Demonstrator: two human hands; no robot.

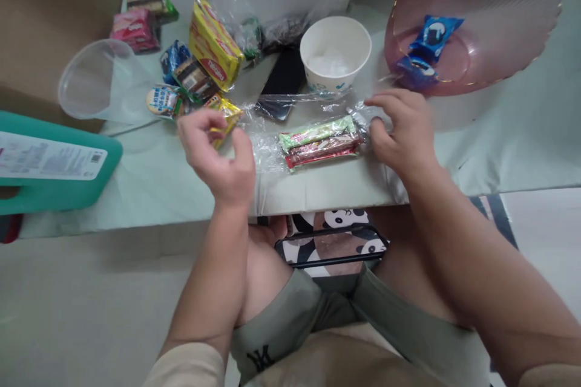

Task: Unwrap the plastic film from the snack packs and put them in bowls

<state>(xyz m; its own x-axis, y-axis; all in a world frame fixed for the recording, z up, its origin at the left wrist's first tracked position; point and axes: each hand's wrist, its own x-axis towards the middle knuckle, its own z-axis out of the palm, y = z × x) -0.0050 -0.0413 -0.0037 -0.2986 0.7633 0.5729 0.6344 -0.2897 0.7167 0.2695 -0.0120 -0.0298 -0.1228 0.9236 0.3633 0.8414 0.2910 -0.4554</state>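
Observation:
Several wrapped snack bars (320, 142), green, brown and red, lie side by side on the table within clear plastic film (269, 148). To their left hovers my left hand (220, 154), its fingers curled and the thumb apart, with nothing visible between them. My right hand (403, 130) is at the right end of the bars, thumb and forefinger apart beside the edge of the film. Whether its fingertips touch the film I cannot tell. A small yellow packet (229, 110) lies partly hidden behind my left hand.
Behind the bars are a dark phone (281, 84) and a white paper cup (336, 51). A pink bowl (508, 54) at right holds blue packets (433, 36). At left stand a yellow snack pack (215, 48), a clear plastic tub (86, 81), a green container (97, 178) and a cardboard box (59, 24).

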